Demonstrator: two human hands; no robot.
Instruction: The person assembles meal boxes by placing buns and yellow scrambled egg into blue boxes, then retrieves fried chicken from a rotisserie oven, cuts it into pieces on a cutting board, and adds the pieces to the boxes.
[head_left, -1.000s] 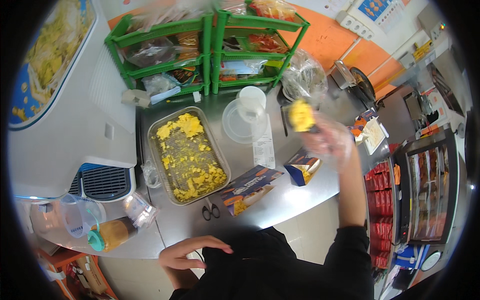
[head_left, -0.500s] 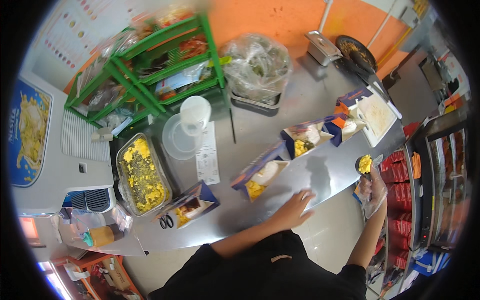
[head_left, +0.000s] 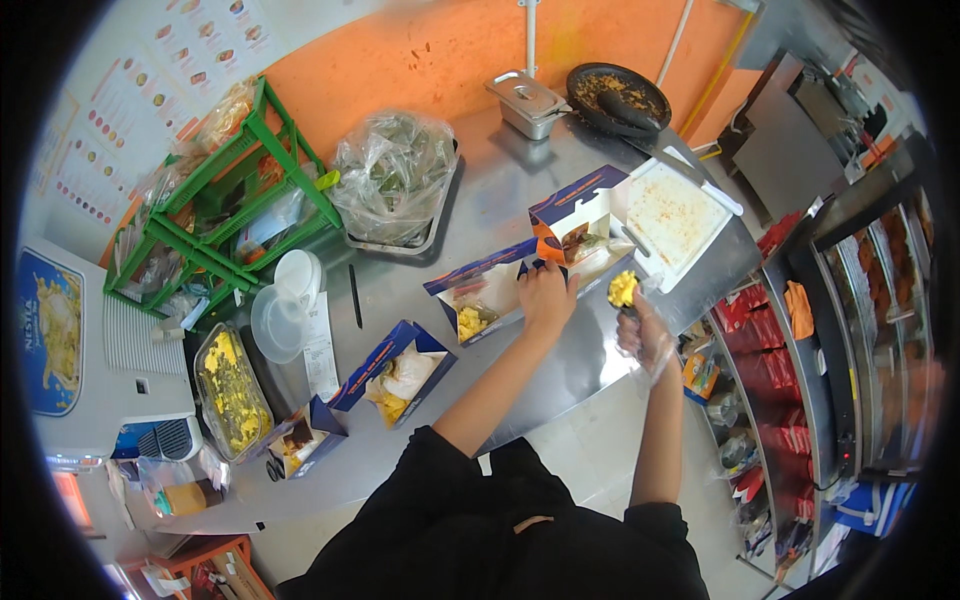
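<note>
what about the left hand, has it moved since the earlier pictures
Yes, the left hand has moved forward over the counter, closer to the white cutting board, which lies fixed there.

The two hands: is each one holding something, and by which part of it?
The right hand holds a scoop by its handle, just below the yellow food. The left hand is at an open box; whether it grips cannot be told.

A heap of crumbly yellow egg [head_left: 622,287] sat on a dark spoon [head_left: 628,311], held upright in the gloved right hand [head_left: 650,338]. Just beside it, a purple-and-orange box [head_left: 573,197] stood open on the table [head_left: 495,180], white inside, with brown and pale food [head_left: 588,248] in it.
</note>
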